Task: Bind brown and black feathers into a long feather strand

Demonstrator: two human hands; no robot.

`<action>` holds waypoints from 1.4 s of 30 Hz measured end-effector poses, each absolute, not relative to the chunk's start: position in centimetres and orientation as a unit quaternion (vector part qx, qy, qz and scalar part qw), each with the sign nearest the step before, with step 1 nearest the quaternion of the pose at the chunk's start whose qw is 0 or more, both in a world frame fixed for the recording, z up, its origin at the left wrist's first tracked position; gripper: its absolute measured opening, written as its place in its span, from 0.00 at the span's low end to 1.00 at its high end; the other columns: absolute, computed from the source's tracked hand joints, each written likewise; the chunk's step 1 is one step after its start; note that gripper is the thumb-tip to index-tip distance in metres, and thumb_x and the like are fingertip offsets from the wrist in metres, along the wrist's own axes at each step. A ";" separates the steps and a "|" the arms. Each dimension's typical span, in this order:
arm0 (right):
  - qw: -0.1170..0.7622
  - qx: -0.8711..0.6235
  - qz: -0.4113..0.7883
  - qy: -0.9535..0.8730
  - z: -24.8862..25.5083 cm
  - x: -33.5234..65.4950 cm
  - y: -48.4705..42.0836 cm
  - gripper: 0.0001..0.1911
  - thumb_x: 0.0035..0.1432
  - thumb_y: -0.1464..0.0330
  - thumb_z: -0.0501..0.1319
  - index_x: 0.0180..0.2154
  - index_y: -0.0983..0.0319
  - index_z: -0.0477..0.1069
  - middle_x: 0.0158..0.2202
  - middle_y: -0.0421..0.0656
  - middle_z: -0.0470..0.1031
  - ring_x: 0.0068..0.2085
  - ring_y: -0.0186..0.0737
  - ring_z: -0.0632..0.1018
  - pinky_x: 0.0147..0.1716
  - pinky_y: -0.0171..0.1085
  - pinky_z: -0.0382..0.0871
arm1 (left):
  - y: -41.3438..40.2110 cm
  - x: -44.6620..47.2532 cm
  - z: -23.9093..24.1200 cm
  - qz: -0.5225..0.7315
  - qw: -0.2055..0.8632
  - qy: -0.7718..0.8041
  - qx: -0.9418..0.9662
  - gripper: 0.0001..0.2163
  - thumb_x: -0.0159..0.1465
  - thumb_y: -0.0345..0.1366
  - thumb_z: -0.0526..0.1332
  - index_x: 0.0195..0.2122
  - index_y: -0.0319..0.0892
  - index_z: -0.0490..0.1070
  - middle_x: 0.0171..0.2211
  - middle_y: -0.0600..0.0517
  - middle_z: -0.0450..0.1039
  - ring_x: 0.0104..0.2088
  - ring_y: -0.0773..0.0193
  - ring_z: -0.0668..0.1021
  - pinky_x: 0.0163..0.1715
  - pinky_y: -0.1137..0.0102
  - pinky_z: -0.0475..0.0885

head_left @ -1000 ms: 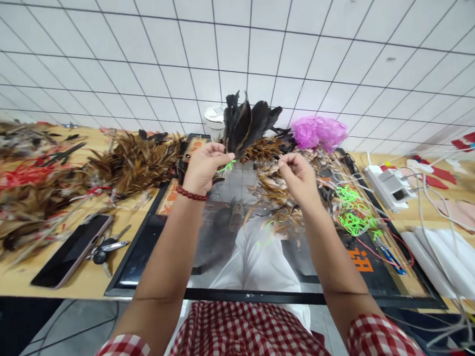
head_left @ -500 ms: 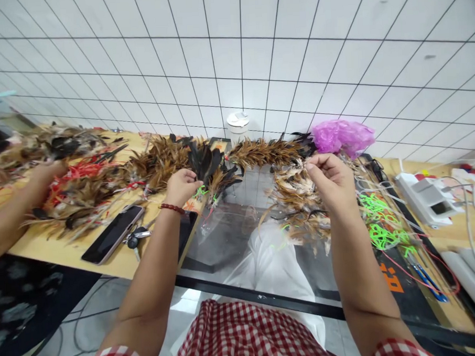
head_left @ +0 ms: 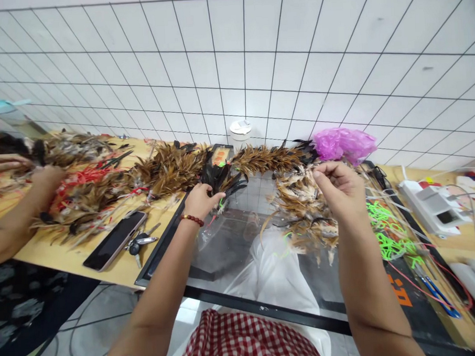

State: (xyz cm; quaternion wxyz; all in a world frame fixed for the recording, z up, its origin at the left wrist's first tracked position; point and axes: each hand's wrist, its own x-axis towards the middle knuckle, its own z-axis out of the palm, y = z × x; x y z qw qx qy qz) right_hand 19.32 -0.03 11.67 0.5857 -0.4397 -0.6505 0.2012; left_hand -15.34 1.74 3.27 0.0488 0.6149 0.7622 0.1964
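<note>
My left hand (head_left: 202, 201), with a beaded bracelet at the wrist, is closed at a bundle of black feathers (head_left: 214, 174) near the left edge of the glass panel (head_left: 240, 235). A bit of bright green tie (head_left: 222, 203) shows by the thumb. Thumb and forefinger of my right hand (head_left: 342, 186) are pinched together over a pile of pale and brown feathers (head_left: 297, 196); whatever is between them is too small to make out. Behind both hands lies a brown feather strip (head_left: 264, 159) with black feathers at its right end.
Another person's hands (head_left: 46, 181) work at the left among feathers and red ties (head_left: 90, 173). A phone (head_left: 115, 241) and keys (head_left: 140, 242) lie nearby. A white lidded cup (head_left: 241, 133), a pink plastic bag (head_left: 344, 144), green ties (head_left: 389, 234) and a white power strip (head_left: 431, 201) also stand around.
My left hand has moved right and slightly toward me, and the black feathers there now lie lower. My right hand keeps its pinch. The view has tilted up a little.
</note>
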 end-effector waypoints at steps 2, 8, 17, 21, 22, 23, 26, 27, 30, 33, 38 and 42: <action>0.589 -0.441 0.193 -0.649 11.7 19.6 0.0 0.05 0.57 0.65 0.63 0.35 0.60 0.73 0.30 0.40 0.72 0.30 0.34 0.70 0.33 0.36 0.66 | 1.2 -14.9 3.1 0.179 0.035 0.763 0.621 0.19 0.55 0.49 0.65 0.43 0.42 0.74 0.47 0.42 0.74 0.47 0.51 0.76 0.41 0.65 0.69; 0.588 -0.450 0.172 -0.650 12.0 19.8 -0.2 0.05 0.57 0.65 0.63 0.35 0.60 0.73 0.31 0.39 0.73 0.31 0.33 0.70 0.35 0.36 0.67 | 0.2 -13.7 2.9 0.188 -0.033 0.762 0.619 0.19 0.56 0.40 0.65 0.48 0.39 0.72 0.50 0.40 0.71 0.50 0.47 0.73 0.48 0.59 0.68; 0.580 -0.457 0.155 -0.656 12.5 20.0 -0.7 0.04 0.58 0.66 0.63 0.36 0.60 0.73 0.29 0.39 0.71 0.31 0.34 0.71 0.36 0.37 0.68 | -1.6 -11.5 0.8 0.138 -0.042 0.696 0.704 0.09 0.62 0.36 0.59 0.37 0.41 0.77 0.43 0.42 0.74 0.47 0.47 0.71 0.47 0.56 0.65; 0.567 -0.459 0.140 -0.669 12.5 20.0 -0.6 0.05 0.58 0.66 0.62 0.36 0.60 0.73 0.29 0.39 0.72 0.30 0.34 0.71 0.35 0.36 0.68 | -1.8 -11.7 1.0 0.161 -0.051 0.711 0.682 0.09 0.61 0.36 0.60 0.37 0.41 0.78 0.43 0.42 0.74 0.49 0.46 0.71 0.48 0.56 0.64; 0.560 -0.460 0.131 -0.676 12.6 20.1 -0.7 0.05 0.58 0.66 0.62 0.35 0.60 0.74 0.29 0.39 0.72 0.30 0.34 0.71 0.35 0.36 0.68 | -1.9 -11.2 1.3 0.180 -0.048 0.704 0.685 0.09 0.61 0.36 0.60 0.36 0.41 0.78 0.44 0.42 0.75 0.49 0.47 0.71 0.48 0.57 0.64; 0.552 -0.463 0.118 -0.684 12.7 20.1 -0.7 0.05 0.57 0.66 0.62 0.35 0.60 0.74 0.29 0.39 0.73 0.30 0.33 0.71 0.34 0.36 0.68 | -1.9 -10.4 1.6 0.197 -0.035 0.693 0.692 0.09 0.62 0.37 0.59 0.36 0.41 0.78 0.43 0.43 0.76 0.48 0.49 0.72 0.48 0.58 0.64; 0.534 -0.475 0.068 -0.696 13.0 20.2 -0.9 0.05 0.57 0.66 0.61 0.33 0.60 0.74 0.28 0.39 0.73 0.29 0.34 0.71 0.33 0.35 0.67 | -2.1 -7.3 2.5 0.208 0.050 0.667 0.713 0.12 0.65 0.42 0.57 0.32 0.42 0.77 0.37 0.45 0.78 0.41 0.55 0.76 0.41 0.64 0.66; 0.533 -0.478 0.053 -0.696 13.2 20.3 -1.0 0.05 0.57 0.66 0.61 0.33 0.60 0.74 0.28 0.39 0.73 0.28 0.34 0.71 0.32 0.35 0.67 | -2.1 -6.1 2.7 0.195 0.090 0.670 0.711 0.15 0.65 0.45 0.56 0.31 0.42 0.77 0.34 0.45 0.78 0.38 0.56 0.77 0.37 0.65 0.66; 0.535 -0.484 0.034 -0.691 13.4 20.5 -1.1 0.04 0.57 0.67 0.61 0.33 0.60 0.74 0.28 0.39 0.74 0.28 0.34 0.71 0.33 0.35 0.67 | -2.3 -3.2 2.8 0.155 0.150 0.651 0.728 0.18 0.61 0.53 0.60 0.32 0.43 0.78 0.33 0.46 0.78 0.35 0.56 0.77 0.34 0.66 0.66; 0.521 -0.485 0.044 -0.701 13.2 20.5 -1.0 0.05 0.57 0.68 0.60 0.34 0.61 0.74 0.28 0.40 0.74 0.28 0.34 0.72 0.32 0.35 0.67 | -2.6 -1.7 2.5 0.110 0.151 0.616 0.765 0.10 0.58 0.43 0.64 0.34 0.42 0.78 0.37 0.45 0.78 0.40 0.54 0.78 0.38 0.65 0.68; 0.373 -0.454 0.098 -0.803 11.8 19.2 0.0 0.07 0.58 0.70 0.59 0.36 0.61 0.76 0.32 0.43 0.77 0.32 0.36 0.75 0.35 0.35 0.66 | -2.2 -1.5 2.4 0.055 0.102 0.604 0.789 0.10 0.60 0.27 0.55 0.35 0.40 0.76 0.39 0.44 0.78 0.43 0.53 0.77 0.43 0.63 0.68; 0.168 -0.448 0.093 -0.873 9.5 16.8 0.6 0.12 0.57 0.71 0.59 0.44 0.62 0.76 0.38 0.46 0.78 0.37 0.40 0.77 0.38 0.35 0.65 | -1.3 -1.6 3.8 0.065 0.050 0.600 0.795 0.10 0.63 0.27 0.52 0.40 0.38 0.72 0.40 0.41 0.77 0.45 0.51 0.76 0.43 0.60 0.68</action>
